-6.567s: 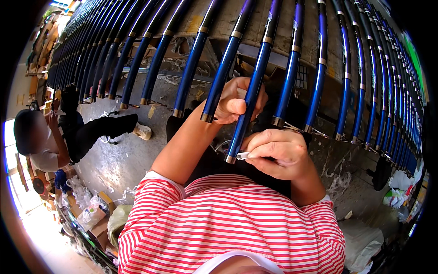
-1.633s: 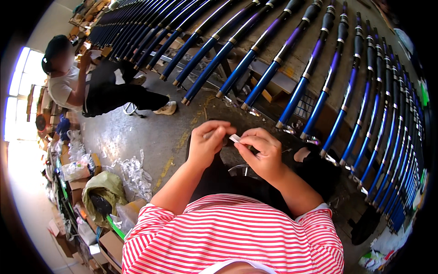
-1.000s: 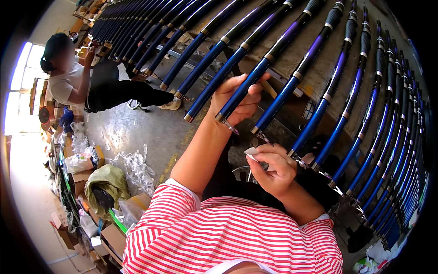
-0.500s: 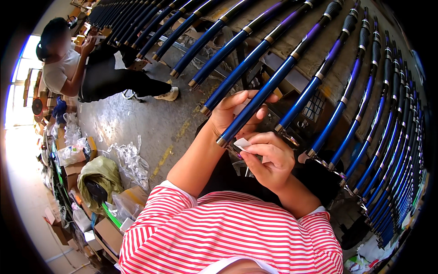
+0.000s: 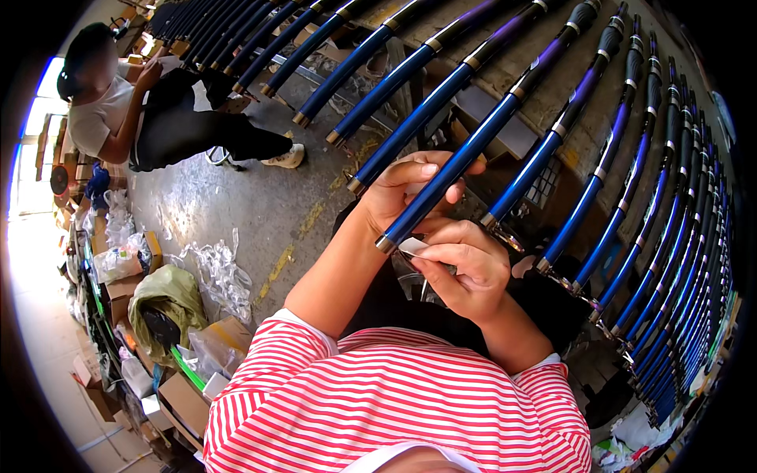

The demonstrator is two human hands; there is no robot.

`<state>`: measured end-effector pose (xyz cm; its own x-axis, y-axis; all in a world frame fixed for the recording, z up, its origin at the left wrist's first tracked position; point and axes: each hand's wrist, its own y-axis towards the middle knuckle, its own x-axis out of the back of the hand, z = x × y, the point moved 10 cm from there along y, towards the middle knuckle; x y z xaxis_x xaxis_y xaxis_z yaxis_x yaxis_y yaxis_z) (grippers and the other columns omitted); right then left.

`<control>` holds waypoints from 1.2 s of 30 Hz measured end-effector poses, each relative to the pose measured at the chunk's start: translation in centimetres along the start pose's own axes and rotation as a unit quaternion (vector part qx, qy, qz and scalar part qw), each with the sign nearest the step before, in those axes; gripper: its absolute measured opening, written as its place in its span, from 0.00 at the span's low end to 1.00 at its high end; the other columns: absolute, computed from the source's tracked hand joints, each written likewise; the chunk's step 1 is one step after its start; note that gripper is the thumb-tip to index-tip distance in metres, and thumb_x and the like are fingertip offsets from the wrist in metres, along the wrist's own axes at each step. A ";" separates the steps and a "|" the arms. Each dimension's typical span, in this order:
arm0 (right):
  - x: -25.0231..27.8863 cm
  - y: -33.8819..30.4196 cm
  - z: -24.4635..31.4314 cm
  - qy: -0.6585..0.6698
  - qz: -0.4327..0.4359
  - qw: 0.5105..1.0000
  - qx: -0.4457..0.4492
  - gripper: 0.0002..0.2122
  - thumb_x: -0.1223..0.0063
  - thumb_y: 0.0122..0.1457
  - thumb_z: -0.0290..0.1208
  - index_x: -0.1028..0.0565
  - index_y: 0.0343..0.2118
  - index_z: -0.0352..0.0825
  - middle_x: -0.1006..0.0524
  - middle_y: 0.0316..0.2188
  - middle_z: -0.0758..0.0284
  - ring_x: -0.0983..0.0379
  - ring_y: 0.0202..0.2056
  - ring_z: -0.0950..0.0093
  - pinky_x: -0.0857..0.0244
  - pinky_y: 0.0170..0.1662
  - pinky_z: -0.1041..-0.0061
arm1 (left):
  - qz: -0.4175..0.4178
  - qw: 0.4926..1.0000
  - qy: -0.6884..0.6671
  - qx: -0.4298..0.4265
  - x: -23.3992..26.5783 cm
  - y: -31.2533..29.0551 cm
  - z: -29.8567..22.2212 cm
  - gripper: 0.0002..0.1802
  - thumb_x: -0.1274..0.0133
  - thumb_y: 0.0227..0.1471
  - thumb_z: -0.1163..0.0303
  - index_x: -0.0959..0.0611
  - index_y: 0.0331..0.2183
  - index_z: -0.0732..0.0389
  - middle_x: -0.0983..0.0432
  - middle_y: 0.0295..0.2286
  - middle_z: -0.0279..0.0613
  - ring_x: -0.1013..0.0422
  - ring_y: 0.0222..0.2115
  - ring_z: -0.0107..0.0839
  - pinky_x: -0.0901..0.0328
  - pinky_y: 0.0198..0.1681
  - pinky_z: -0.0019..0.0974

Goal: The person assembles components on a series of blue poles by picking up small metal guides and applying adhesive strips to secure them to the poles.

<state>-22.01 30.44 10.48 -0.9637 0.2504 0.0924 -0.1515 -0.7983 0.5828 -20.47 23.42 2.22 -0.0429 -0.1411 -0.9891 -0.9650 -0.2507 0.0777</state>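
The white slip [image 5: 412,247] had moved closer to the blue rod [image 5: 457,162]; right hand [image 5: 473,264] pinched slip, left hand [image 5: 388,195] held rod.

Daylight from window [image 5: 28,173] on left, blown out to white there; pale sheen on floor [image 5: 205,205], near-right side dim w/ deep shadow. Glossy blue rods [image 5: 482,134] carry thin glare streaks. Fisheye distort. bends stuff at edges, blk corners; ctr fairly sharp, co-worker's head [image 5: 83,63] blurred, rods far R crammed tight.
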 end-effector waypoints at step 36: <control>-0.2 0.0 0.8 -0.012 -0.014 1.000 0.004 0.07 0.39 0.43 0.17 0.25 0.26 0.30 0.25 0.26 0.61 0.25 0.29 0.69 0.31 0.29 0.78 | -0.105 0.952 0.289 -0.017 -0.8 -0.2 -1.3 0.27 0.36 0.36 0.57 0.30 0.31 0.65 0.38 0.16 0.35 0.45 0.11 0.18 0.51 0.10 0.20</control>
<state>-21.63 30.84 11.07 -0.9539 0.2847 0.0954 -0.1754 -0.7863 0.5924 -19.90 22.30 3.19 0.3079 -0.5853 -0.7501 -0.9277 -0.3598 -0.1000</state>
